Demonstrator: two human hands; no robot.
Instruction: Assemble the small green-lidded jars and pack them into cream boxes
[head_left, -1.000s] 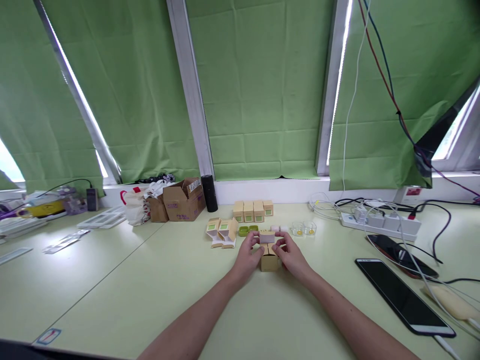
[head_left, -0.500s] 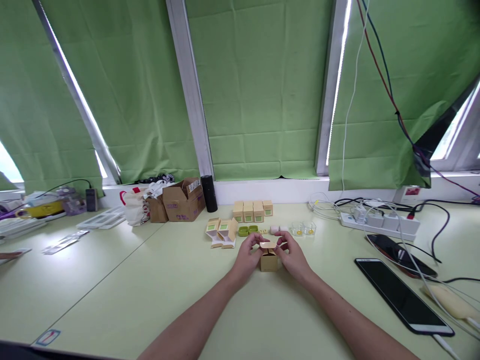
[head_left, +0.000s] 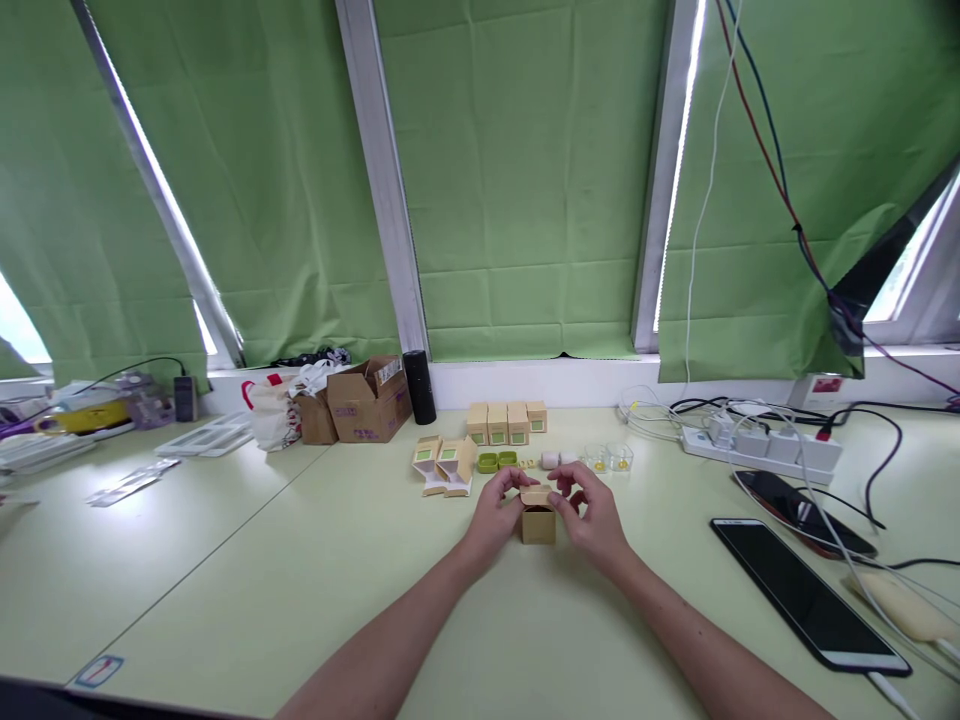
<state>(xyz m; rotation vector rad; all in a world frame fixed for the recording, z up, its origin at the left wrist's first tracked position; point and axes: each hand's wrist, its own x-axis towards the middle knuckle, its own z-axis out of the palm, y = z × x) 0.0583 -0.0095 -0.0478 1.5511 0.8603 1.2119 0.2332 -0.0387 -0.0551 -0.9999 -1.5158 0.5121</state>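
Note:
A small tan cardboard box (head_left: 538,522) stands on the pale green table (head_left: 300,580) between my two hands. My left hand (head_left: 496,513) grips its left side, thumb on the top flap. My right hand (head_left: 590,513) holds the right side, fingers curled over the lid, which now lies down on the box. Behind it sit a row of closed tan boxes (head_left: 506,421), two open boxes lying down (head_left: 443,464), green caps (head_left: 496,461), small pale blocks (head_left: 557,458) and clear cups (head_left: 609,457).
A brown carton (head_left: 367,400) and a black cylinder (head_left: 419,386) stand at the back left. A power strip (head_left: 757,441) with cables, two phones (head_left: 806,590) lie at the right. Trays and clutter (head_left: 90,415) fill the far left. Green curtains hang behind.
The box's top flap, upright a second ago, has been folded down flat onto the box. My right fingers have moved over the lid.

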